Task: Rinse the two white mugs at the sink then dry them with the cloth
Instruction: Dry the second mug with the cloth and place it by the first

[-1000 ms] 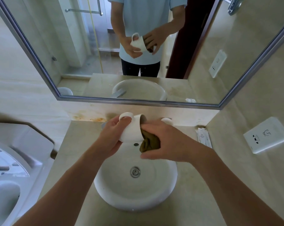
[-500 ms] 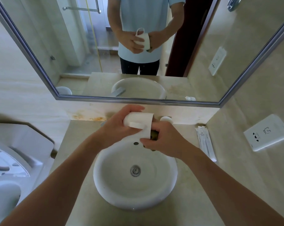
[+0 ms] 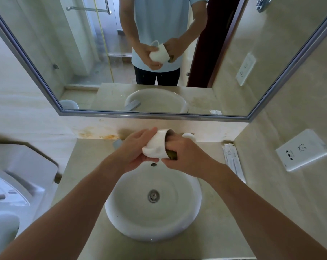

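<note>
A white mug (image 3: 157,145) lies on its side in the air above the back rim of the round white sink (image 3: 121,220). My left hand (image 3: 135,150) wraps around the mug's base and wall. My right hand (image 3: 185,156) presses an olive-green cloth (image 3: 171,154) into the mug's mouth; only a small bit of the cloth shows below the rim. The second white mug (image 3: 189,136) stands on the counter behind my right hand, mostly hidden.
A beige counter (image 3: 84,166) surrounds the sink, with white sachets (image 3: 231,158) at its right back. The wall mirror (image 3: 65,53) reflects my hands. A socket plate (image 3: 302,150) is on the right wall; a white toilet (image 3: 12,184) stands left.
The mug has turned in my left hand, its mouth now facing up and to the right. My right hand has pushed the cloth deeper in, so less of it shows.
</note>
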{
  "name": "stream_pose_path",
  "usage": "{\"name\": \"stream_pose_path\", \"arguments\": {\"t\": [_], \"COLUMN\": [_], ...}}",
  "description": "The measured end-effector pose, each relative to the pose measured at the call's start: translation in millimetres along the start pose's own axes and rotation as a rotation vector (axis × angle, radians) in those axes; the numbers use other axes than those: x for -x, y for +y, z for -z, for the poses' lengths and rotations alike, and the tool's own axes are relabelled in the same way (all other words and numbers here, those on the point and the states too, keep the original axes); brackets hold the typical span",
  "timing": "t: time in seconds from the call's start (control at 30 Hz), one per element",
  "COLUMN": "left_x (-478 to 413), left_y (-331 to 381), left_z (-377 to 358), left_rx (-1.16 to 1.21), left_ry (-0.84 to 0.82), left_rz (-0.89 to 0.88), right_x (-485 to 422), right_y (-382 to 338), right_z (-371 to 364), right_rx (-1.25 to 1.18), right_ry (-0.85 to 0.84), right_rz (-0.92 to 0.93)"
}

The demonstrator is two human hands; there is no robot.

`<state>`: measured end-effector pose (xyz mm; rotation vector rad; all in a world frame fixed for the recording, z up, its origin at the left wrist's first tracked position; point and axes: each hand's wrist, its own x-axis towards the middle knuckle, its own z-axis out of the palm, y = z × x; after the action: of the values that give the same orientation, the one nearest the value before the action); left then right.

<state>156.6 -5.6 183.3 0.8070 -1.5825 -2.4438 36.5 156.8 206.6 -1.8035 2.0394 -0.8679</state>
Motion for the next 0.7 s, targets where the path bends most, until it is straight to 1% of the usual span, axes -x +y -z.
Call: {"name": "stream_pose_path", "arguments": {"t": [0.07, 0.13, 0.17, 0.2, 0.27, 0.33, 0.47, 0.53, 0.6, 0.63, 0.7], "left_x": [-2.3, 0.9, 3.3, 5.2, 8.6, 13.0, 21.6, 22.7, 22.0, 20.8, 17.6], "left_y": [-1.9, -4.5, -6.3, -8.5, -9.6, -8.5, -6.8, -5.4, -7.4, -9.9, -16.2], "left_z": [-3.1, -5.6, -6.0, -4.8, -1.0, 0.4, 2.2, 4.0, 2.6, 1.9, 4.5], "left_rx": [-0.166, -0.410, -0.499, -0.545, -0.551, -0.529, -0.529, -0.566, -0.587, -0.555, -0.427], "left_ry": [0.094, 0.198, 0.213, 0.207, 0.181, 0.147, 0.032, 0.001, 0.025, 0.069, 0.175], "left_rz": [-0.131, -0.341, -0.446, -0.527, -0.605, -0.630, -0.645, -0.619, -0.583, -0.554, -0.470], "right_x": [0.9, 2.4, 4.0, 5.6, 8.4, 10.0, 14.4, 18.2, 23.2, 25.1, 28.3], "right_y": [-4.3, -8.7, -10.0, -11.1, -11.6, -11.1, -3.4, 0.3, 0.7, 0.6, -0.3], "right_z": [-0.2, -0.2, 1.0, 3.2, 8.0, 11.1, 11.1, 8.8, 6.8, 7.0, 11.5], "right_rx": [-0.077, -0.233, -0.321, -0.407, -0.522, -0.615, -1.067, -1.186, -1.235, -1.252, -1.239], "right_ry": [-0.052, -0.075, -0.068, -0.053, -0.030, -0.042, -0.125, -0.156, -0.150, -0.128, -0.012], "right_rz": [-0.198, -0.340, -0.387, -0.429, -0.450, -0.456, -0.487, -0.499, -0.494, -0.489, -0.513]}}
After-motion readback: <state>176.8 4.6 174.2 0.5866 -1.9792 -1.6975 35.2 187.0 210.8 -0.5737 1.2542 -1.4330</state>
